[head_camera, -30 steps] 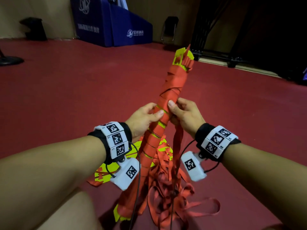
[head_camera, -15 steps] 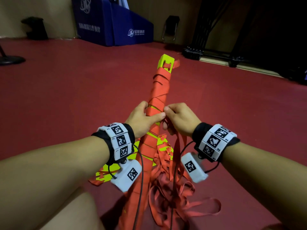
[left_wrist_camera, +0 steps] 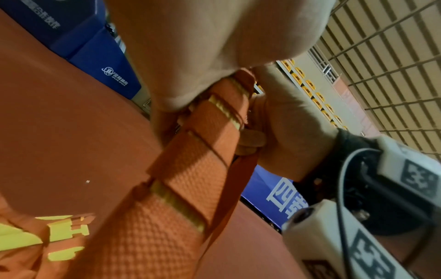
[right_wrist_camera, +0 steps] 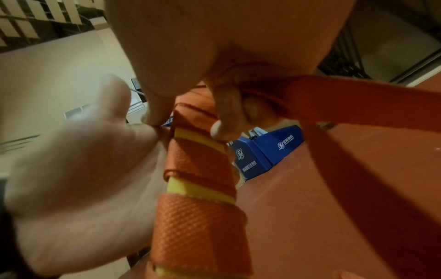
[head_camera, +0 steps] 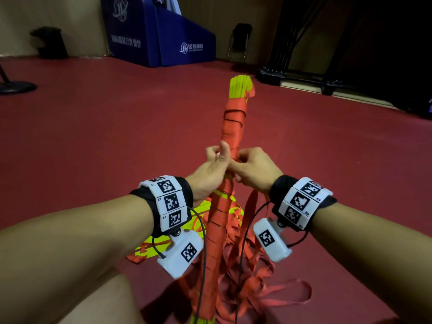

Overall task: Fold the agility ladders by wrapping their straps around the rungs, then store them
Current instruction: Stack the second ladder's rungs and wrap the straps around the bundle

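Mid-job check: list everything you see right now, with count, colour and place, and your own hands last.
Bundle of yellow plastic rungs wrapped in orange webbing strap: one, orange and yellow, held upright at centre.
Loose orange strap: a tangled heap, on the floor below the bundle.
Unfolded yellow rungs: several, yellow, on the floor behind the left wrist.
Blue padded mats: two, against the far wall.
Dark red floor: one, all around.
Left hand: grips the bundle, thumb up.
Right hand: pinches the strap against the bundle.
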The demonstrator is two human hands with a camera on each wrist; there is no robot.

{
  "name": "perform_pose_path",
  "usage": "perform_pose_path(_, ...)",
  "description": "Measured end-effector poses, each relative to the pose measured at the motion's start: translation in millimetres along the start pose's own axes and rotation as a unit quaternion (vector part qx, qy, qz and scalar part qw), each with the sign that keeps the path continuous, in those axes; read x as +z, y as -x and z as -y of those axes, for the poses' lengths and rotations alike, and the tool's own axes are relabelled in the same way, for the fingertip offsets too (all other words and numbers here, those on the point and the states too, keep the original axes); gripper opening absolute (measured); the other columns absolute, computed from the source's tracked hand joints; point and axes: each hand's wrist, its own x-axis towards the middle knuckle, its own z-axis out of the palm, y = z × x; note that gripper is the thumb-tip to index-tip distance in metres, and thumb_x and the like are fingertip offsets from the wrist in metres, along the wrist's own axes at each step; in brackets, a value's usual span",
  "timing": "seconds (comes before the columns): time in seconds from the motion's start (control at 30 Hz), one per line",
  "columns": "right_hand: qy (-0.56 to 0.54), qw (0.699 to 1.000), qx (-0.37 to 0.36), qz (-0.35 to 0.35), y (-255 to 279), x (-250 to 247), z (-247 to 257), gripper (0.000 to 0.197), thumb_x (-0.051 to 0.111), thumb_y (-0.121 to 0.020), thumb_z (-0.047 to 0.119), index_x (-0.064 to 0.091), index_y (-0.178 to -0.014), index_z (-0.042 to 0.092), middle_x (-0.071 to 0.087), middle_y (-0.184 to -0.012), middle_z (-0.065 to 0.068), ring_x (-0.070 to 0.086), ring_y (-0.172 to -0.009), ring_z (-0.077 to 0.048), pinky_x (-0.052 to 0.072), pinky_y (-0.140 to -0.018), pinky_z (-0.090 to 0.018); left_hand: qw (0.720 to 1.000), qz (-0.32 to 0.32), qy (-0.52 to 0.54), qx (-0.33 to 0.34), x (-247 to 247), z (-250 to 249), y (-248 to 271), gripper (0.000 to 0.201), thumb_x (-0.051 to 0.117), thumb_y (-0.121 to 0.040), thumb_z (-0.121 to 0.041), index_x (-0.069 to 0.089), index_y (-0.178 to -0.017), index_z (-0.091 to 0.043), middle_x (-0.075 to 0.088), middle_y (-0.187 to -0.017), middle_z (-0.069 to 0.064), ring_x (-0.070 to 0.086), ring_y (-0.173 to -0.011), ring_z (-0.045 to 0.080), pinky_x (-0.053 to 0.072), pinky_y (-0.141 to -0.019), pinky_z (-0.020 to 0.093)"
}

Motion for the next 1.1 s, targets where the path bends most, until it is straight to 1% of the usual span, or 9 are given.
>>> perform_pose_path(0.07, 0.005, 1.0, -0.004, -0.018, -2.9, -0.8, -1.4, 0.053, 0.061, -0.089, 0.058, 0.06, -0.059, 0.015, 0.059, -0.048, 0.002, 0.049, -0.039, -0.004, 0.038, -0.053, -0.027, 0.998, 0.015, 0.055, -0.04, 1.3, -2.2, -3.5, 0.111, 0.029, -0.068, -0.1, 0.052, -0.125, -0.008, 0.068, -0.097, 0.012, 0.064, -0.103, 0.028, 0.045, -0.104, 0.043)
perform_pose_path(0.17, -0.045, 0.998, -0.018, -0.027, -7.5, -1.2, -4.9, 0.058, 0.058, -0.087, 0.064, 0.064, -0.066, 0.01, 0.059, -0.051, 0.0, 0.051, -0.046, -0.011, 0.041, -0.058, -0.034, 0.988, 0.01, 0.15, -0.038, -0.8, -5.7, -4.4, 0.068, 0.037, -0.101, -0.059, 0.064, -0.111, 0.002, 0.063, -0.099, 0.023, 0.058, -0.093, 0.031, 0.041, -0.097, 0.047)
perform_pose_path(0.23, -0.104, 0.994, -0.017, -0.034, -8.4, -3.9, -6.8, 0.058, 0.061, -0.09, 0.059, 0.064, -0.072, 0.004, 0.058, -0.058, -0.004, 0.054, -0.056, -0.016, 0.045, -0.061, -0.037, 0.983, 0.008, 0.172, -0.058, -4.1, -4.8, -4.8, 0.066, 0.052, -0.096, -0.055, 0.064, -0.121, 0.005, 0.06, -0.111, 0.025, 0.054, -0.099, 0.034, 0.045, -0.094, 0.05)
perform_pose_path(0.3, -0.148, 0.988, -0.012, -0.039, -9.0, -8.7, -8.1, 0.062, 0.061, -0.093, 0.051, 0.063, -0.082, -0.009, 0.057, -0.066, -0.01, 0.054, -0.064, -0.024, 0.046, -0.064, -0.038, 0.984, 0.021, 0.163, -0.075, -7.8, -6.8, -2.4, 0.064, 0.059, -0.095, -0.044, 0.059, -0.127, 0.011, 0.054, -0.112, 0.023, 0.054, -0.089, 0.031, 0.055, -0.075, 0.033)
perform_pose_path(0.4, -0.125, 0.991, -0.027, -0.032, -6.1, -18.6, -7.9, 0.065, 0.057, -0.096, 0.05, 0.061, -0.081, -0.013, 0.058, -0.062, -0.014, 0.053, -0.054, -0.021, 0.043, -0.056, -0.031, 0.991, 0.051, 0.1, -0.076, -10.7, -5.9, 0.7, 0.042, 0.053, -0.101, -0.026, 0.06, -0.122, 0.01, 0.058, -0.097, 0.019, 0.056, -0.067, 0.014, 0.048, -0.051, 0.016)
perform_pose_path(0.6, -0.021, 0.999, -0.028, -0.013, -3.5, -25.2, -4.8, 0.067, 0.052, -0.096, 0.055, 0.064, -0.069, -0.005, 0.063, -0.054, -0.018, 0.056, -0.043, -0.02, 0.041, -0.05, -0.026, 0.996, 0.046, 0.047, -0.06, -7.5, -1.2, 0.2, 0.012, 0.062, -0.097, -0.026, 0.064, -0.104, -0.016, 0.063, -0.086, 0.003, 0.058, -0.054, 0.002, 0.049, -0.049, 0.016)
perform_pose_path(0.8, 0.009, 0.999, 0.032, 0.019, -3.9, -28.6, -2.9, 0.069, 0.049, -0.097, 0.057, 0.059, -0.058, 0.001, 0.059, -0.049, -0.011, 0.046, -0.035, -0.019, 0.038, -0.04, -0.022, 0.999, -0.025, -0.004, -0.035, -7.4, 9.1, -6.5, 0.051, 0.087, -0.065, -0.058, 0.071, -0.099, -0.023, 0.071, -0.086, -0.001, 0.066, -0.077, 0.018, 0.057, -0.081, 0.042)
perform_pose_path(0.9, 0.057, 0.998, 0.02, 0.004, -4.7, -24.6, -3.2, 0.07, 0.046, -0.099, 0.055, 0.058, -0.051, 0.005, 0.056, -0.045, -0.008, 0.046, -0.034, -0.015, 0.038, -0.041, -0.021, 0.996, -0.04, -0.077, -0.02, -10.1, 11.0, -7.5, 0.044, 0.081, -0.075, -0.058, 0.067, -0.1, -0.023, 0.07, -0.083, -0.006, 0.066, -0.074, 0.013, 0.057, -0.08, 0.038)
perform_pose_path(1.1, -0.004, 1.0, -0.004, 0.02, -8.7, -16.8, -7.1, 0.05, 0.056, -0.098, 0.045, 0.06, -0.065, 0.008, 0.055, -0.048, 0.0, 0.045, -0.039, -0.011, 0.036, -0.049, -0.026, 0.998, -0.029, -0.057, -0.019, -6.0, 21.2, -13.5, 0.093, 0.077, -0.053, -0.08, 0.06, -0.117, -0.014, 0.077, -0.094, 0.004, 0.072, -0.086, 0.03, 0.057, -0.082, 0.051)
